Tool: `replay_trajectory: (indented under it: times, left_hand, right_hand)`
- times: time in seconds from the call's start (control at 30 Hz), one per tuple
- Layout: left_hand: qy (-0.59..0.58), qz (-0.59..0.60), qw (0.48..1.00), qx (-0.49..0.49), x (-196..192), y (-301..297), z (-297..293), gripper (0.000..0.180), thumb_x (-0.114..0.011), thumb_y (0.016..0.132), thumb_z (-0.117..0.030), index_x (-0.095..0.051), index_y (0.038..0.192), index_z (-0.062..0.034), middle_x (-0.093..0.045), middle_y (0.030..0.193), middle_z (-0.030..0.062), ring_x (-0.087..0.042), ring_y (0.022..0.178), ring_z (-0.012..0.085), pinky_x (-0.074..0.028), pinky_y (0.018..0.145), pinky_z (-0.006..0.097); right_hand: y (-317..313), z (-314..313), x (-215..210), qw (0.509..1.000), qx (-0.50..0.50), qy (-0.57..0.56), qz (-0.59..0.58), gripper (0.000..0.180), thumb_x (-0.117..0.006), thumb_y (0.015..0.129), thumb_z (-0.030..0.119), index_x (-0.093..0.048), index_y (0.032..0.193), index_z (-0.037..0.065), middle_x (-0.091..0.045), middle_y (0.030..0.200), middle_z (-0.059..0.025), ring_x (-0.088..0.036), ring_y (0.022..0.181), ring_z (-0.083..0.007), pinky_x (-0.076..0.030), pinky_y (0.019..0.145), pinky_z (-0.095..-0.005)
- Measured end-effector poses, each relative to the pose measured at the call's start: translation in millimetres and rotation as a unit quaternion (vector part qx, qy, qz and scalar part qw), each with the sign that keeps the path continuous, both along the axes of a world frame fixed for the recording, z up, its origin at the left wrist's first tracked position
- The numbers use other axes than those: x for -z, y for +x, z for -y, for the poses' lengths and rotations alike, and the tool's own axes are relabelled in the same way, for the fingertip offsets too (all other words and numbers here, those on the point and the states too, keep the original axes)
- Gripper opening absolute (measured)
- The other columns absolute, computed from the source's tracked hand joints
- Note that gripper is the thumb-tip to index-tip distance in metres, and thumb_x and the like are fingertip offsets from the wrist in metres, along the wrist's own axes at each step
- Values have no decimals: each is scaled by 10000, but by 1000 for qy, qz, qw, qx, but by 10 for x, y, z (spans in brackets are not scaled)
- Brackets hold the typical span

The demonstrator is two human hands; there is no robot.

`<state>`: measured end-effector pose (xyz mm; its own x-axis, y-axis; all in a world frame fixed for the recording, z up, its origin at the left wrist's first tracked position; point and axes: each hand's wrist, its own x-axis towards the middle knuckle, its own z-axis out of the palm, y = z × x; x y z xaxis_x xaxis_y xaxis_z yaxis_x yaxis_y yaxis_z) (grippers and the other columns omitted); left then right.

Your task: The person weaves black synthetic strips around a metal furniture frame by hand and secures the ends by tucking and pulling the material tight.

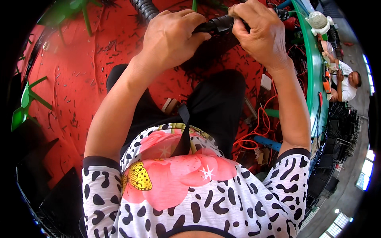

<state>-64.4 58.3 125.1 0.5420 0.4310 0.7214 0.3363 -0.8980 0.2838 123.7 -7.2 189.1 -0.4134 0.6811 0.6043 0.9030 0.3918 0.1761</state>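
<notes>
Up at the top of the view, my left hand (173,35) and my right hand (258,31) face each other a short way apart. Between them stretches a dark, tube-like black piece (216,25); the left thumb and fingers pinch one end, and the right fingers curl round the other. A grey-black ribbed hose (145,8) emerges behind my left hand; whether it joins the black piece is hidden. My knuckles cover much of what they grip.
Scattered black scraps litter the red floor (73,107). A green-edged table (311,59) runs along the right, with a white fan (318,22) on it and a person (347,85) beyond. Red cord (254,139) tangles below. Green stool legs (33,97) show left.
</notes>
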Motion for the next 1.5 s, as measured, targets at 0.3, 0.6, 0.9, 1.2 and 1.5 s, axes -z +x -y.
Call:
replay_trajectory:
  times: [0.3,0.6,0.9,1.2,1.5]
  left_hand:
    - [-1,8,1000,11,12,19,-35,259,-734,708,-216,-652,891,-52,-641,821,104,-624,759,313,-494,680,402]
    - [-66,-44,995,54,-116,-17,-31,244,-713,690,-155,-590,844,-12,-594,766,137,-592,734,341,-440,646,404]
    - [-84,-25,995,57,-116,18,-56,212,-703,685,-130,-575,799,-6,-586,743,164,-585,736,376,-454,653,436]
    - [-93,-17,993,64,-128,14,-18,243,-727,691,-132,-615,852,11,-609,767,174,-602,738,374,-470,654,434]
    - [-90,-28,993,69,-141,32,-67,234,-728,677,-116,-603,828,12,-603,757,177,-602,738,374,-468,643,431]
  right_hand:
    - [-111,-86,154,985,-166,32,-19,102,-653,704,93,-599,781,54,-574,805,-55,-573,805,-228,-416,735,-339]
    - [-278,27,-52,986,-78,22,149,84,-579,733,128,-551,703,55,-530,741,-75,-532,741,-230,-401,725,-353]
    - [-185,-91,45,976,-97,40,189,118,-562,732,155,-581,721,39,-531,723,-76,-532,741,-223,-406,740,-359]
    - [-152,-66,31,984,-137,17,111,87,-580,770,115,-575,723,42,-545,738,-73,-539,722,-228,-402,718,-348]
    - [-137,-127,153,984,-110,62,124,94,-580,730,115,-539,687,42,-521,723,-81,-539,724,-228,-411,714,-355]
